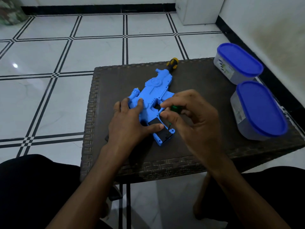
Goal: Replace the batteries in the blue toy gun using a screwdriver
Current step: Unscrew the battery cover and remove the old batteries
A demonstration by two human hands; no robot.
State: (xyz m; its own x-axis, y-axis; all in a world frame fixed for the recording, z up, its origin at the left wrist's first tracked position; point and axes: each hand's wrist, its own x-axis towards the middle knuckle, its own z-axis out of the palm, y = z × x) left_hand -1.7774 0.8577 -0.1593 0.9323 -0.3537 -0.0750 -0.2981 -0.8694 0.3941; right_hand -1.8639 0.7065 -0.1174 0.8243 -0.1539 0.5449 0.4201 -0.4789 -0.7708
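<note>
we note blue plastic toy gun (153,98) flat on dark woven table (206,100). left hand (130,123) spread, pressing gun. right hand (189,119) pinches small green-handled screwdriver (173,108), tip at black grip cover (160,131). risk: tip slips, screw lost.

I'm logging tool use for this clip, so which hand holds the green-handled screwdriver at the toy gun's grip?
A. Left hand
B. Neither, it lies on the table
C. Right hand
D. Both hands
C: the right hand pinches the green-handled screwdriver, its tip down at the blue toy gun grip, while the left hand presses on the gun.
</note>
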